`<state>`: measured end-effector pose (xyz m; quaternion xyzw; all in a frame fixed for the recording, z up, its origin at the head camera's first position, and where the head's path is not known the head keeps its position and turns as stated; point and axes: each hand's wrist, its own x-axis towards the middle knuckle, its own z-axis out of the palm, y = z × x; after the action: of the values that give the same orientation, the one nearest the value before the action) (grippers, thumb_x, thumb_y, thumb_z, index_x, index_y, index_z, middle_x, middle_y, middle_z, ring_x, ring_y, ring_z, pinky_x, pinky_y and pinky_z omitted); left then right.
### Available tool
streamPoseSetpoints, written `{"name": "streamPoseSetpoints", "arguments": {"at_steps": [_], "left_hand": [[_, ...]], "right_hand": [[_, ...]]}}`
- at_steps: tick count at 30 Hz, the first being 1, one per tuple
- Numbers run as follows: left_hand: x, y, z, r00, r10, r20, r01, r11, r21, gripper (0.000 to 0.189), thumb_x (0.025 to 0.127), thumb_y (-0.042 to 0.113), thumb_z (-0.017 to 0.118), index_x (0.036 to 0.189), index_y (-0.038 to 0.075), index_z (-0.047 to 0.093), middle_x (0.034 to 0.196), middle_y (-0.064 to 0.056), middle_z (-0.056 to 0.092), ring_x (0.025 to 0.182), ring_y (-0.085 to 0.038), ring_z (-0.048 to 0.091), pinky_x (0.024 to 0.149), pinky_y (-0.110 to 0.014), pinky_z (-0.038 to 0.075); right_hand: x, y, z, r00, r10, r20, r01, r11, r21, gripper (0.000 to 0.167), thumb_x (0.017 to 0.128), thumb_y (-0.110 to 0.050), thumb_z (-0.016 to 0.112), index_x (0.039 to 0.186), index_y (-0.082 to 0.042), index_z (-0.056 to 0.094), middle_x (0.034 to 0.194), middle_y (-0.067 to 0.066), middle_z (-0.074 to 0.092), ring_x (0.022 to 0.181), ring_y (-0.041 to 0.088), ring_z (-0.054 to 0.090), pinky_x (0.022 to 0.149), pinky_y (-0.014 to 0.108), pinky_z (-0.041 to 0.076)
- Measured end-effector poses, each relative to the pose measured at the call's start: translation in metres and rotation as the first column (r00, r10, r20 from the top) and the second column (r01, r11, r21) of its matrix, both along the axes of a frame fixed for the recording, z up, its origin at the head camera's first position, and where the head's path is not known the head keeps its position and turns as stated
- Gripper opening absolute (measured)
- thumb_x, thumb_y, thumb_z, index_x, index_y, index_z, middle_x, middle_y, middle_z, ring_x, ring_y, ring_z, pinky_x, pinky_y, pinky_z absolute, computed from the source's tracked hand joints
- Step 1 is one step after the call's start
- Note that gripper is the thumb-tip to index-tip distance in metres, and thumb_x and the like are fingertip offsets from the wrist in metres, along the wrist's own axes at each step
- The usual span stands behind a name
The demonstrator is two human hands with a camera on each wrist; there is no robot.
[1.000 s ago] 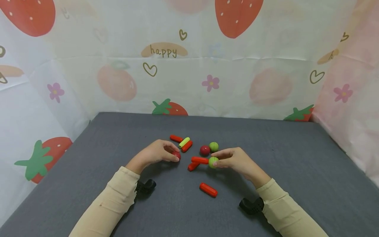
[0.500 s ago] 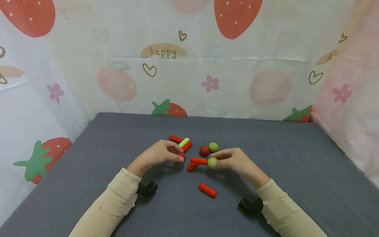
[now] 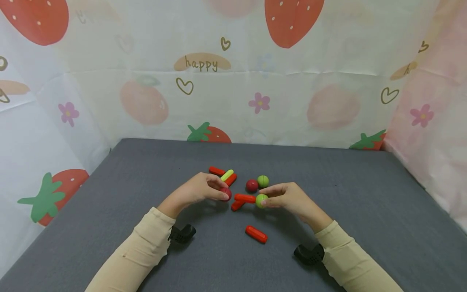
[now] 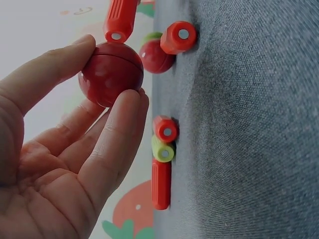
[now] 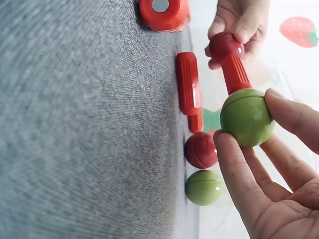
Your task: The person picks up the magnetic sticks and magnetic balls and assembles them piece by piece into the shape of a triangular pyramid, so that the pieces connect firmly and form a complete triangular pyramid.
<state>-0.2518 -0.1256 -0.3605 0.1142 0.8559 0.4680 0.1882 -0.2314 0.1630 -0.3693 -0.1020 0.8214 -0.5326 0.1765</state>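
Observation:
My left hand [image 3: 198,190] pinches a red ball [image 4: 112,74] between thumb and fingertips, above the dark table. My right hand [image 3: 292,200] holds a green ball [image 5: 247,117] the same way, and a red rod [image 3: 245,198] sticks out from that ball toward the left. The rod's free end, with a round silver-grey disc, points at the red ball; in the head view a narrow gap shows between them. Below this rod another red rod [image 3: 238,206] lies on the table. A separate red rod [image 3: 256,234] rests closer to the person.
Behind the hands are a second red ball [image 3: 252,185] and a second green ball [image 3: 263,181] side by side. A yellow-green rod [image 3: 227,175] lies between two red rods behind the left hand. Patterned cloth [image 3: 219,97] walls in the grey table [image 3: 146,162].
My left hand has carried the red ball a little to the right, up toward the rod's free end. The right hand with the green ball and rod has stayed almost still.

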Motion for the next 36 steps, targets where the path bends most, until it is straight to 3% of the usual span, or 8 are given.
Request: {"name": "streamPoseSetpoints", "arguments": {"at_steps": [12,19,28,36], "left_hand": [[0.0,0.003,-0.001,1.0,-0.014,-0.001,0.014,1.0,0.014,0.032,0.087,0.021,0.078,0.114,0.006,0.07,0.113,-0.01,0.071,0.094,-0.017,0.066,0.086,-0.036,0.055],[0.001,0.005,-0.001,1.0,-0.027,-0.007,0.027,0.999,0.037,0.032,0.086,0.02,0.078,0.112,0.004,0.07,0.109,-0.011,0.072,0.087,-0.016,0.067,0.082,-0.034,0.056],[0.003,0.007,0.001,1.0,0.007,-0.022,-0.006,0.999,0.05,0.031,0.086,0.021,0.078,0.113,0.007,0.069,0.108,-0.008,0.071,0.095,-0.02,0.063,0.081,-0.032,0.051],[0.003,0.012,-0.003,0.997,0.05,-0.052,-0.047,0.997,0.062,0.033,0.085,0.022,0.079,0.115,0.01,0.072,0.112,-0.007,0.071,0.102,-0.021,0.06,0.083,-0.031,0.051]], "right_hand": [[0.001,-0.003,0.001,1.0,0.001,0.0,-0.001,1.0,0.006,0.043,0.087,-0.02,0.077,0.125,-0.001,0.068,0.113,0.01,0.075,0.093,0.011,0.07,0.09,0.038,0.056],[0.002,-0.004,0.002,1.0,-0.003,0.008,0.003,1.0,0.002,0.043,0.087,-0.02,0.077,0.125,-0.002,0.068,0.116,0.01,0.074,0.095,0.012,0.07,0.091,0.039,0.057],[0.002,-0.001,0.002,0.999,0.048,0.022,-0.047,0.998,-0.046,0.047,0.088,-0.023,0.076,0.128,0.0,0.065,0.114,0.009,0.073,0.097,0.012,0.07,0.094,0.039,0.056],[0.002,-0.001,0.001,0.992,0.12,0.049,-0.118,0.992,-0.039,0.039,0.088,-0.021,0.073,0.123,-0.004,0.068,0.106,0.004,0.074,0.093,0.019,0.068,0.09,0.036,0.054]]}}
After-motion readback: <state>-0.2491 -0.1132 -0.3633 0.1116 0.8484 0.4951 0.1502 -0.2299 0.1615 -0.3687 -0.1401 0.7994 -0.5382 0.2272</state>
